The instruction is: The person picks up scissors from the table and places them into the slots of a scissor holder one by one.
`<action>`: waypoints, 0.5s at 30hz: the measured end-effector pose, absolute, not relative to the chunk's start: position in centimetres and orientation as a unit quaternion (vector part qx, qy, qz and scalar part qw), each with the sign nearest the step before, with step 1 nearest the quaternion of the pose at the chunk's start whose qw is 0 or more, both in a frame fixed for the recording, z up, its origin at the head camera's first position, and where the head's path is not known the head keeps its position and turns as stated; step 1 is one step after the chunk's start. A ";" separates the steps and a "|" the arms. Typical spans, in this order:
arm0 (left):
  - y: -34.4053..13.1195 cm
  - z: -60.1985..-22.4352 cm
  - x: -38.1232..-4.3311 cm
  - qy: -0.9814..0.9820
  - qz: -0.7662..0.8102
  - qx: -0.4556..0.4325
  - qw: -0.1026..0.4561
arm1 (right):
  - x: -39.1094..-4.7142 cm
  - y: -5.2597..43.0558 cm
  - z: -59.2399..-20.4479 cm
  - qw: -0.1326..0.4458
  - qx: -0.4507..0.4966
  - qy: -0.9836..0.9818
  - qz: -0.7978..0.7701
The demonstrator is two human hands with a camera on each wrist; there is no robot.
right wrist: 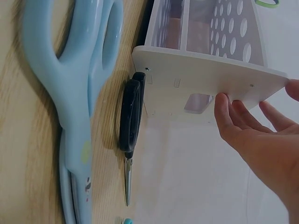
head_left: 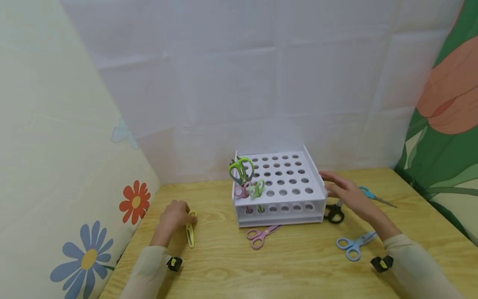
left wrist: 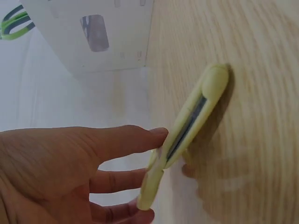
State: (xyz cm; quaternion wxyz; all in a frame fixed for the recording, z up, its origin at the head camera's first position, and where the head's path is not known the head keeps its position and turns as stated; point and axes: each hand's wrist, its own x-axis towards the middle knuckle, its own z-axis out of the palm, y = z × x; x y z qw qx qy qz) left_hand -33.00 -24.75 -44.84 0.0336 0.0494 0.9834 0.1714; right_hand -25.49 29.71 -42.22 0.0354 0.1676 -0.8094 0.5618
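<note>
My left hand [head_left: 173, 218] pinches a pair of yellow scissors [left wrist: 187, 119] between thumb and fingers, close over the table at the left. Their rounded tip points toward the near edge. On the right, my right hand [head_left: 352, 199] has its fingertips on the outer side panel of a white perforated rack [right wrist: 201, 70], near a cut-out slot. Three pairs of scissors stand in the rack's left holes: green-and-grey scissors [head_left: 252, 167] behind, pink scissors [head_left: 249, 209] and light green scissors [head_left: 261, 208] in front.
Pink scissors [head_left: 266, 232] lie before the rack on the wooden table [head_left: 239, 270]. To its right are black-handled scissors [right wrist: 125, 116], light blue scissors [right wrist: 74, 112] and teal-handled scissors [head_left: 367, 192]. A white sheet [head_left: 224, 83] hangs behind, with flower-patterned panels at both sides.
</note>
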 end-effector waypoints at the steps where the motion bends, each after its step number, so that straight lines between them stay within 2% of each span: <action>1: -24.8 -44.8 -33.0 0.982 0.179 0.054 0.028 | -25.5 29.7 -42.2 0.036 0.168 -0.809 0.562; 7: -24.5 -44.5 -33.1 0.968 0.238 0.080 0.014 | -25.4 29.6 -42.0 0.038 0.166 -0.810 0.561; 15: -24.3 -44.2 -33.6 0.932 0.347 0.097 0.030 | -25.3 29.5 -41.9 0.038 0.160 -0.813 0.558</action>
